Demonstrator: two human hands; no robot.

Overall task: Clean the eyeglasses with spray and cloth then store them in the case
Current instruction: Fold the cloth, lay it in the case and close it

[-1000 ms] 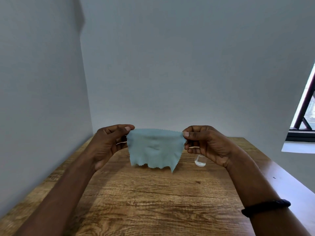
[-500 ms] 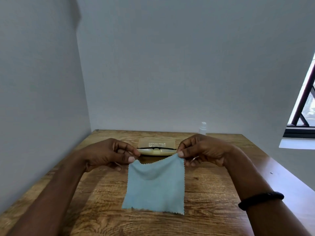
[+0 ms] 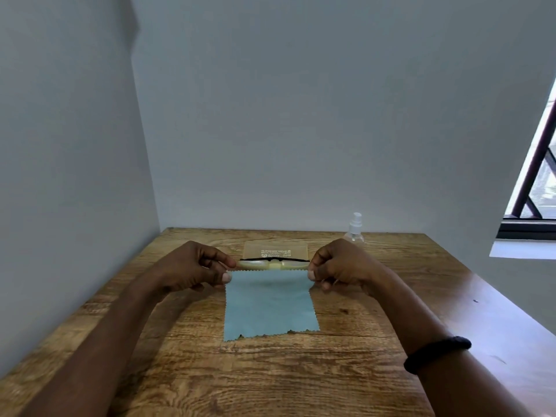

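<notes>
A light blue cloth (image 3: 269,307) with zigzag edges lies spread on the wooden table (image 3: 270,371). My left hand (image 3: 195,267) pinches its far left corner and my right hand (image 3: 340,266) pinches its far right corner. Just behind the cloth lie the folded eyeglasses (image 3: 273,264), pale frame with a dark top line, between my two hands. Behind them is a flat tan case (image 3: 275,250) with white print. A small clear spray bottle (image 3: 355,231) stands at the back right of the table.
Grey walls close in the table on the left and at the back. A window (image 3: 538,176) with a white sill is on the right. I wear a black band (image 3: 436,353) on my right wrist.
The cloth, held up in the air a second ago, has been lowered and laid flat on the table. Both hands came down with it and still pinch its far corners.
</notes>
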